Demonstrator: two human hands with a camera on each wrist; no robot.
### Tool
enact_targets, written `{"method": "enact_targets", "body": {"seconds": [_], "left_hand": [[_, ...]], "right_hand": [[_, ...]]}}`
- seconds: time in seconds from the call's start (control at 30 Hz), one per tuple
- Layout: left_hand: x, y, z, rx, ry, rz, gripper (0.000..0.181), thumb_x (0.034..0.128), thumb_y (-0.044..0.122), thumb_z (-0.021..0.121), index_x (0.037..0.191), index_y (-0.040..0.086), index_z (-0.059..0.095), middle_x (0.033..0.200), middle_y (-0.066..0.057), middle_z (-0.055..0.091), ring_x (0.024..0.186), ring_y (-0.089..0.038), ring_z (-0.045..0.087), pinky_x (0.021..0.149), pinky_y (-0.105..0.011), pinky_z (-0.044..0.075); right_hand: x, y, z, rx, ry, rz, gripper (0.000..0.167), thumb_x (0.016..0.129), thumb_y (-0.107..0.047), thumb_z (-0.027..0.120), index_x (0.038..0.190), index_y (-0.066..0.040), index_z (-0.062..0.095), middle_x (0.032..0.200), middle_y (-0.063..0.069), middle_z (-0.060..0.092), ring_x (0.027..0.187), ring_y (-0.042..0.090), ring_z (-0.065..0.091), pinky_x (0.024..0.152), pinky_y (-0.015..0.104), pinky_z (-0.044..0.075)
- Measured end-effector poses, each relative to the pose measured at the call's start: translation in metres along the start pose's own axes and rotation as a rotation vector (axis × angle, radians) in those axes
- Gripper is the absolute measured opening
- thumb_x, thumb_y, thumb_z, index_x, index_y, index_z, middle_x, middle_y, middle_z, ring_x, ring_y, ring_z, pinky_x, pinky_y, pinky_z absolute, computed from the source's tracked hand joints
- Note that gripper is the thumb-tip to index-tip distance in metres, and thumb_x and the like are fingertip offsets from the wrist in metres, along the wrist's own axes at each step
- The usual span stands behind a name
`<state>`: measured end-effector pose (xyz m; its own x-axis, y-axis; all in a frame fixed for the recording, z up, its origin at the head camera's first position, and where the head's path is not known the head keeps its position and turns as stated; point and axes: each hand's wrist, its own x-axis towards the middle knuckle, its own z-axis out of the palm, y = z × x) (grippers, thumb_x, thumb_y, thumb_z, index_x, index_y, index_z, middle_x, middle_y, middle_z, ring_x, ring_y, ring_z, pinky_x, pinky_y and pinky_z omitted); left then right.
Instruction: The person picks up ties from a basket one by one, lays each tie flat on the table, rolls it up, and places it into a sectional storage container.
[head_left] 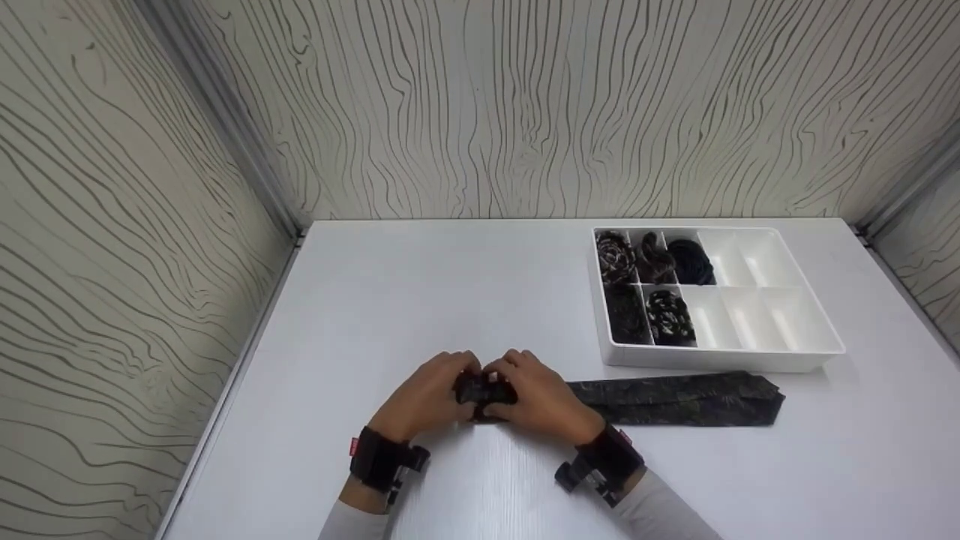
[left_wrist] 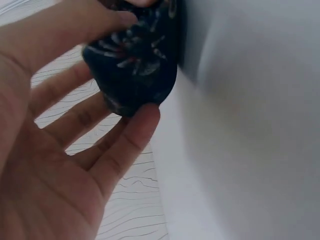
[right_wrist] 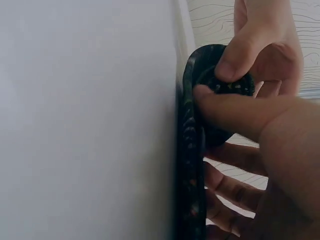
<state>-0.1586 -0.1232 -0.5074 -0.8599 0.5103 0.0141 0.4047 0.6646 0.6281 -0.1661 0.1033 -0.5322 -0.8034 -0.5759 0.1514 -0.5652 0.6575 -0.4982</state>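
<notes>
A dark patterned necktie [head_left: 690,399] lies lengthwise on the white table, its pointed wide end toward the right. Its other end is wound into a roll [left_wrist: 140,65], held between both hands. My left hand [head_left: 431,394] grips the roll's left side, thumb and fingers around it. From the right, my right hand [head_left: 546,399] holds the same roll, and the flat length runs out beneath this hand. In the right wrist view, both thumbs press on the coiled side of the roll, and the flat strip [right_wrist: 189,165] extends along the tabletop. The fingers hide part of the coil.
Behind the flat tie, at the right, stands a white divided tray [head_left: 724,357]. Several rolled dark ties, one of them navy [head_left: 690,261], sit in its left compartments. A wood-grain patterned wall [head_left: 480,112] closes off the back, with side walls left and right.
</notes>
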Motion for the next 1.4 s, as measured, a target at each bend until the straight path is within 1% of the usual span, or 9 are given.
{"method": "enact_targets", "body": {"seconds": [0.1,0.27,0.4,0.63,0.7,0.87,1.07,1.27,1.4], "left_hand": [[0.0,0.002,0.0,-0.004,-0.008,-0.022,0.035,0.0864,0.014,0.086,0.114,0.021,0.065,0.105,0.008,0.065,0.099,-0.013,0.058,0.088,-0.032,0.054],[-0.001,0.004,-0.001,-0.013,-0.031,-0.03,0.042,0.0849,0.011,0.086,0.119,0.024,0.066,0.113,0.009,0.062,0.106,-0.014,0.061,0.095,-0.032,0.055],[-0.001,0.006,0.0,0.022,-0.014,-0.013,0.037,0.0829,0.012,0.085,0.116,0.023,0.073,0.113,0.009,0.062,0.104,-0.012,0.06,0.093,-0.031,0.055],[0.003,0.01,0.008,-0.014,-0.021,0.058,0.035,0.0871,0.018,0.086,0.119,0.017,0.072,0.119,0.006,0.062,0.11,-0.009,0.059,0.1,-0.029,0.055],[0.003,0.011,0.009,0.006,-0.022,0.06,0.03,0.0868,0.018,0.086,0.114,0.017,0.073,0.117,0.007,0.063,0.11,-0.009,0.059,0.1,-0.029,0.055],[0.001,0.011,0.007,-0.004,-0.02,0.031,0.037,0.0841,0.012,0.086,0.117,0.02,0.069,0.115,0.008,0.065,0.108,-0.01,0.058,0.098,-0.031,0.055],[0.003,0.011,0.009,0.038,-0.026,0.086,0.032,0.0847,0.015,0.086,0.114,0.021,0.074,0.118,0.008,0.066,0.11,-0.01,0.057,0.099,-0.03,0.055],[0.005,0.014,0.01,-0.012,-0.061,0.085,0.035,0.0861,0.017,0.088,0.118,0.021,0.074,0.123,0.008,0.063,0.117,-0.008,0.059,0.102,-0.03,0.055],[0.005,0.015,0.011,0.016,-0.039,0.1,0.033,0.0858,0.016,0.088,0.117,0.021,0.076,0.123,0.007,0.065,0.117,-0.01,0.058,0.103,-0.031,0.055]], "right_hand": [[-0.001,0.0,0.001,0.015,0.015,0.003,0.048,0.089,-0.03,0.086,0.131,-0.015,0.067,0.113,0.001,0.063,0.103,0.016,0.057,0.087,0.037,0.057],[-0.003,0.002,0.002,0.0,0.043,0.031,0.044,0.085,-0.027,0.09,0.12,-0.013,0.068,0.11,0.002,0.062,0.102,0.017,0.057,0.086,0.037,0.059],[-0.004,-0.001,-0.002,0.026,0.022,0.038,0.043,0.087,-0.031,0.089,0.121,-0.013,0.069,0.11,0.001,0.063,0.102,0.017,0.057,0.084,0.036,0.057],[-0.007,-0.004,-0.005,-0.005,0.008,0.052,0.047,0.081,-0.033,0.093,0.115,-0.011,0.069,0.105,0.0,0.064,0.097,0.015,0.057,0.081,0.034,0.056],[-0.008,-0.005,-0.006,0.001,0.004,0.049,0.047,0.08,-0.034,0.093,0.115,-0.012,0.069,0.104,-0.001,0.063,0.096,0.015,0.056,0.08,0.033,0.055],[-0.012,-0.005,-0.009,0.004,0.026,0.07,0.039,0.08,-0.029,0.093,0.108,-0.013,0.07,0.094,-0.002,0.064,0.088,0.013,0.053,0.073,0.029,0.05],[-0.016,-0.006,-0.011,-0.024,0.028,0.047,0.048,0.079,-0.033,0.093,0.116,-0.014,0.07,0.107,-0.002,0.063,0.099,0.015,0.059,0.083,0.034,0.057],[-0.02,-0.006,-0.012,-0.051,0.036,0.068,0.049,0.076,-0.032,0.095,0.112,-0.012,0.068,0.103,-0.002,0.064,0.095,0.014,0.057,0.079,0.033,0.056],[-0.021,-0.008,-0.013,-0.036,0.042,0.062,0.05,0.079,-0.035,0.093,0.115,-0.012,0.068,0.107,0.0,0.065,0.097,0.015,0.059,0.081,0.034,0.057]]}}
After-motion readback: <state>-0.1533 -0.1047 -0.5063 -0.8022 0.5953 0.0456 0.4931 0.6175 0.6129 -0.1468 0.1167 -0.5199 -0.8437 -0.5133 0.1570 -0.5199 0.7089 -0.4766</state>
